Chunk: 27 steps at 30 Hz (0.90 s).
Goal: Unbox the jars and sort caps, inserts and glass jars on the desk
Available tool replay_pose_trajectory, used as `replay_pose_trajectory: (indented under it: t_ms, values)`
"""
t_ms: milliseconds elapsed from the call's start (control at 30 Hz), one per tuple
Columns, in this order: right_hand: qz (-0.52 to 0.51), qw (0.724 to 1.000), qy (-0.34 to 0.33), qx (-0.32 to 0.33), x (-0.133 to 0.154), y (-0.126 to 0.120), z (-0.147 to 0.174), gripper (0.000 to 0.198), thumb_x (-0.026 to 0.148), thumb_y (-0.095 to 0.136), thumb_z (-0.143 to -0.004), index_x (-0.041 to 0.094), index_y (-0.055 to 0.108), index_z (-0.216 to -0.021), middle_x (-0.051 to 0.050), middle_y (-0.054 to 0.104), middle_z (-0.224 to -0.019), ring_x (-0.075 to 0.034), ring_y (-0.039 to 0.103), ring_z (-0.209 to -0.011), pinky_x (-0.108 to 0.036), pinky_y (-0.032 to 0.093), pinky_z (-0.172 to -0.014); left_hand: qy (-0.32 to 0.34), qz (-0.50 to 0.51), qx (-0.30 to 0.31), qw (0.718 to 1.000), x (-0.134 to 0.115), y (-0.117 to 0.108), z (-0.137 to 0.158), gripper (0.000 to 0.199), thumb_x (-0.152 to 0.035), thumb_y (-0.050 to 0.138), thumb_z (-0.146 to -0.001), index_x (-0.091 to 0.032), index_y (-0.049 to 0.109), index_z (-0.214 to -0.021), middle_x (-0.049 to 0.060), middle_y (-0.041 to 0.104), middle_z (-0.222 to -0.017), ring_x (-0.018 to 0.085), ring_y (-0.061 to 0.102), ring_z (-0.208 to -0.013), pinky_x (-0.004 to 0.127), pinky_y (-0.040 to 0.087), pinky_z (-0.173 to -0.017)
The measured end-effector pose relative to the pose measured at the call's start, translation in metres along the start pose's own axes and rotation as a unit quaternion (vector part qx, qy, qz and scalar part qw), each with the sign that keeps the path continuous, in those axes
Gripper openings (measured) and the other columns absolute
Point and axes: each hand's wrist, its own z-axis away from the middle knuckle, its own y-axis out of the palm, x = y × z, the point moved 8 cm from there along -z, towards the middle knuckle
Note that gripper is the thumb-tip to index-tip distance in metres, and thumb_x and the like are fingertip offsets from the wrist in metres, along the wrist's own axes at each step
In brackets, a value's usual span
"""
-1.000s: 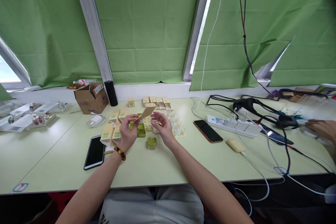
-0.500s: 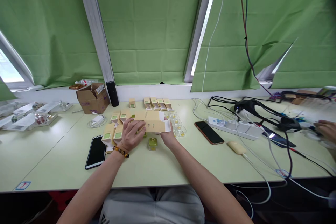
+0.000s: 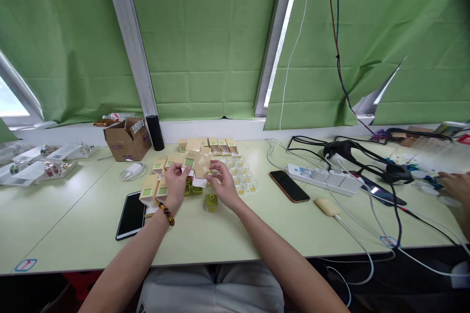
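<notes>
A cream cardboard box (image 3: 202,160) with a small green window is held up above the table, its white flaps hanging loose. My left hand (image 3: 176,185) is closed on the box's left side. At the box's right edge, my right hand (image 3: 224,187) pinches the cardboard with thumb and fingers. A small jar with an olive-green lid (image 3: 211,202) stands on the table just below, between my hands. Behind it are a few more green-lidded jars (image 3: 197,190), partly hidden by the box. Several folded cream boxes (image 3: 148,190) stand beside my left wrist.
Several clear jars (image 3: 244,175) stand right of my right hand; cream boxes (image 3: 222,146) line the back. A phone (image 3: 131,215) lies left, another phone (image 3: 289,186) right. Further right are a power strip (image 3: 323,179), cables and a co-worker's hand (image 3: 455,186). A brown carton (image 3: 128,142) stands back left.
The box has turned from lying lengthwise between my hands to a more upright pose, its green window now showing. My right hand has moved slightly left, its fingers now at the box's edge.
</notes>
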Motion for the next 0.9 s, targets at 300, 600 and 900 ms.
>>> replay_pose_trajectory:
  t_ms: [300,600,900]
  values:
    - [-0.029,0.997,0.069,0.036,-0.014,0.009,0.000,0.032,0.038,0.070,-0.088,0.024,0.072,-0.116,-0.006,0.067,-0.103,-0.017,0.057,-0.077,-0.031,0.051,-0.069,-0.175,0.086,0.091,0.977,0.016,0.014,0.005,0.039,-0.037,0.091,-0.067,-0.017,0.060,-0.079,0.000,0.061,-0.074,0.010,0.058,-0.063,0.023,0.048,-0.057]
    - [-0.005,0.998,0.051,0.031,-0.009,-0.003,-0.007,0.035,0.041,0.073,-0.086,0.026,0.071,-0.118,-0.010,0.057,-0.141,-0.021,0.064,-0.102,-0.037,0.057,-0.087,-0.174,-0.131,0.067,0.974,0.016,0.001,-0.040,0.029,-0.037,0.079,-0.074,-0.015,0.061,-0.071,0.009,0.070,-0.070,0.011,0.056,-0.052,0.023,0.041,-0.048]
    - [0.073,0.996,0.013,0.040,0.008,-0.031,0.008,0.023,0.035,0.064,-0.093,0.026,0.071,-0.113,-0.009,0.062,-0.130,-0.020,0.065,-0.104,-0.036,0.056,-0.087,-0.114,-0.279,0.000,0.953,0.018,0.007,-0.139,0.019,-0.027,0.075,-0.073,-0.016,0.064,-0.062,0.012,0.069,-0.062,0.020,0.061,-0.055,0.033,0.050,-0.060]
